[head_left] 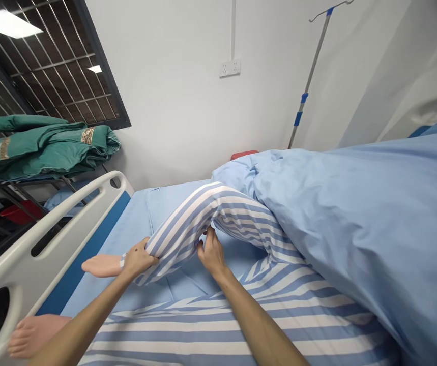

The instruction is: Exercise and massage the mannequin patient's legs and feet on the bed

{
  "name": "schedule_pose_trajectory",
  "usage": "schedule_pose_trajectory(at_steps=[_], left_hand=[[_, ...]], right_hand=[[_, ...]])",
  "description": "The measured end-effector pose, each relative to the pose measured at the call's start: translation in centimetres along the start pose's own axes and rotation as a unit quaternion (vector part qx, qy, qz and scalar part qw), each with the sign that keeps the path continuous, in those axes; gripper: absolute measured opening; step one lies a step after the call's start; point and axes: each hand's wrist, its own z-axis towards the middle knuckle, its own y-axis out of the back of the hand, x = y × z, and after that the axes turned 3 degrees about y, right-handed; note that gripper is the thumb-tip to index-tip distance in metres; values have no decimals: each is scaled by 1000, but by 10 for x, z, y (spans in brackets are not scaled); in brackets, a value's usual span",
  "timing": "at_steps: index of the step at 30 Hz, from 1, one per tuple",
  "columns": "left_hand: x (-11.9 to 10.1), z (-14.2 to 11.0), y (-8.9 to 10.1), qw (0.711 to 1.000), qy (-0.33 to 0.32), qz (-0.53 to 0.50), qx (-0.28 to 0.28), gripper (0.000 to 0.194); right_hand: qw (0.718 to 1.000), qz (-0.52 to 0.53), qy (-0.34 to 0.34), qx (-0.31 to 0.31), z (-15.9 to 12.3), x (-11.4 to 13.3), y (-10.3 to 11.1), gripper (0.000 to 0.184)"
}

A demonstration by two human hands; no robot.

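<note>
A bent leg in blue-and-white striped trousers [182,229] rises from the bed with its knee up; its bare, plastic-looking foot [102,265] rests toward the footboard. My left hand [139,259] is closed around the lower shin, over the trouser cuff. A white band shows at the ankle beside it. Under the bent knee, my right hand [212,251] has its fingers curled against the back of the trouser leg, pinching the cloth. Its fingertips are partly hidden there. The other striped leg [203,330] lies flat nearer me, ending in a second bare foot [35,333].
A light-blue quilt [340,203] is bunched over the upper body at right. The white footboard [61,223] stands at left, with folded green quilts [46,147] on a rack behind it. An IV pole [313,71] and a wall socket [229,68] are at the far side.
</note>
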Motion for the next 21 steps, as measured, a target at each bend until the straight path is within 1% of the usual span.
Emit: schedule_pose_trajectory(at_steps=[5, 8, 10, 12, 14, 16, 18, 21], left_hand=[[22, 1, 41, 995, -5, 103, -5, 44], [36, 0, 64, 988, -21, 153, -11, 46], [46, -2, 80, 982, -32, 185, -6, 48], [54, -5, 96, 974, -44, 223, -2, 47], [60, -9, 110, 962, -65, 266, -8, 44], [61, -12, 122, 949, -89, 303, -16, 41], [59, -14, 130, 940, -107, 325, -14, 39], [53, -12, 140, 936, -119, 332, -4, 41]], right_hand=[[1000, -4, 17, 3, -1, 0, -2, 49], [999, -7, 8, 38, -1, 1, 0, 43], [996, -18, -16, 86, -2, 4, 2, 40], [985, -45, -48, 158, -5, 8, 3, 35], [965, -67, -70, 245, -10, 13, 1, 32], [942, -64, -72, 323, -16, 17, -1, 32], [928, -45, -66, 365, -20, 20, -3, 34], [924, -26, -66, 377, -20, 21, -1, 39]])
